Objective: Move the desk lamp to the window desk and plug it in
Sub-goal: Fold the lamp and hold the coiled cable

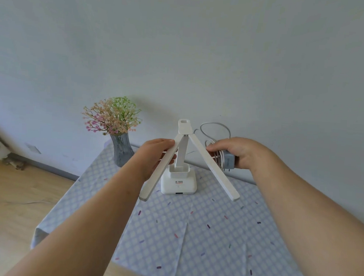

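Both hands (154,155) at lamp (179,180)

The white two-armed desk lamp (179,176) looks like smooth plastic with a matt to faintly satin finish, its square base carrying a small printed paper-like label. The coiled white cord (214,131) seems rubbery and smooth, and the pale grey plug block (228,161) is matt plastic with two thin metal prongs. The worktop (192,234) is covered by a pale blue checked cloth, matt, creased along fold lines. The grey marbled vase (121,150) looks glossy, the flower sprigs plastic. The floor (13,202) is light wood, smooth with a low sheen.
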`<state>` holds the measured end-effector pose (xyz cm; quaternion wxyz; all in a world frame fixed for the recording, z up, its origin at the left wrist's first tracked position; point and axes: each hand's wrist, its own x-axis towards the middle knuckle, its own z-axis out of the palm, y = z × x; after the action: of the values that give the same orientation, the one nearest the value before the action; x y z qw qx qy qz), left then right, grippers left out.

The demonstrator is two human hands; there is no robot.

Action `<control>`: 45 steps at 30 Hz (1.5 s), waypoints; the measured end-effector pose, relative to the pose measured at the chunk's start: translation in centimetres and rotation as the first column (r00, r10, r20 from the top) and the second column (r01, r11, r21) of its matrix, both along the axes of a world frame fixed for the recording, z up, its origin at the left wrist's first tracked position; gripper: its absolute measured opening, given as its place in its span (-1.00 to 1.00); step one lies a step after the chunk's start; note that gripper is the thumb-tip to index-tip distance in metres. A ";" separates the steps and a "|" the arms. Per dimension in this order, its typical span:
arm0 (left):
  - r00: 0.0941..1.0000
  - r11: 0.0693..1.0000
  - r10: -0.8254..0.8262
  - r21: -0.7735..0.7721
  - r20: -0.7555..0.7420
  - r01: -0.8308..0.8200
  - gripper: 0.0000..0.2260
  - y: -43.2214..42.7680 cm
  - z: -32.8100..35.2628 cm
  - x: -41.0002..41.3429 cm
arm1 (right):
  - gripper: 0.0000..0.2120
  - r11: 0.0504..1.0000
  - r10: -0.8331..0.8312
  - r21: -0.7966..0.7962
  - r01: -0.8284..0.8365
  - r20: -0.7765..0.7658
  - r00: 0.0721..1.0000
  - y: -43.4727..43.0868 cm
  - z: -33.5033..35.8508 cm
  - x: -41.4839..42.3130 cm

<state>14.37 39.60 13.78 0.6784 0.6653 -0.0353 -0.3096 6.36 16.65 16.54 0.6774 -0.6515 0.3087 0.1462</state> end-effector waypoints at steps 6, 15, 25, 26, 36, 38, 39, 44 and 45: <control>0.998 0.998 0.045 0.040 0.045 -0.047 -0.81 -0.6 0.8 -1.3 | -0.95 0.999 -0.015 0.032 0.015 0.014 1.000 0.9 0.1 -0.6; 0.980 0.980 0.194 0.038 0.045 -0.195 -0.91 -2.2 1.0 -3.3 | -0.85 0.996 0.061 -0.074 -0.058 0.041 0.997 3.3 -0.3 0.1; 0.952 0.952 0.305 0.005 0.023 -0.306 -0.94 -3.5 0.8 -4.4 | -0.90 0.992 0.062 -0.113 -0.056 0.051 0.997 4.0 0.1 -0.4; 0.949 0.949 0.314 0.005 0.022 -0.314 -0.94 -3.7 0.8 -4.5 | -0.90 0.992 0.059 -0.117 -0.053 0.052 0.997 4.0 0.1 -0.4; 0.939 0.939 0.339 0.045 0.053 -0.341 -0.92 -4.6 0.2 -4.7 | -0.83 0.985 0.073 -0.157 -0.065 0.044 0.996 3.9 0.1 -0.9; 0.942 0.943 0.330 0.024 0.057 -0.331 -0.93 -4.4 0.1 -4.6 | -0.84 0.985 0.093 -0.147 -0.086 0.042 0.995 3.8 0.2 -1.0; 0.944 0.946 0.321 0.015 0.072 -0.323 -0.94 -4.2 0.0 -4.5 | -0.84 0.985 0.106 -0.142 -0.098 0.047 0.993 3.7 0.2 -1.0; 0.974 0.980 0.189 0.035 0.128 -0.195 -0.90 -2.8 0.0 -3.4 | -0.76 0.969 0.150 -0.204 -0.137 0.048 0.988 3.8 0.6 -0.4; 0.980 0.986 0.156 0.043 0.121 -0.162 -0.87 -2.5 0.0 -3.1 | -0.78 0.964 0.154 -0.225 -0.141 0.040 0.987 3.9 0.7 -0.3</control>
<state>11.28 37.09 13.76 0.6798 0.7008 -0.0136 -0.2157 6.10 20.55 17.21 0.5964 -0.7479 0.2542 0.1425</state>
